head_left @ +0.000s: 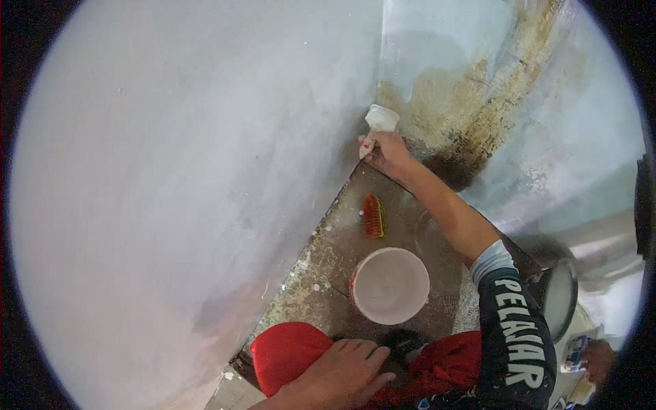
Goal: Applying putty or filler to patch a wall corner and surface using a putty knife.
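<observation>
My right hand (389,153) reaches into the corner where two walls meet, near the floor. It is closed round the handle of a paintbrush (381,117), whose head is white and points up against the wall. Resting on my red-clothed knee (290,352), my left hand (350,365) has its fingers stretched out and holds nothing. Between my legs and the corner stands a round bucket (372,311), pale inside. A scrubbing brush (374,217) with red bristles and a yellow-green edge lies beyond it on the floor.
The left wall (171,171) is pale grey-white. Brown and black stains (471,133) mark the right wall (567,116). White spots dot the floor (307,290). Behind my right arm stands a dark-rimmed round container (560,301). Another person's hand (600,361) appears at lower right, beside a blue-and-white pack (575,354).
</observation>
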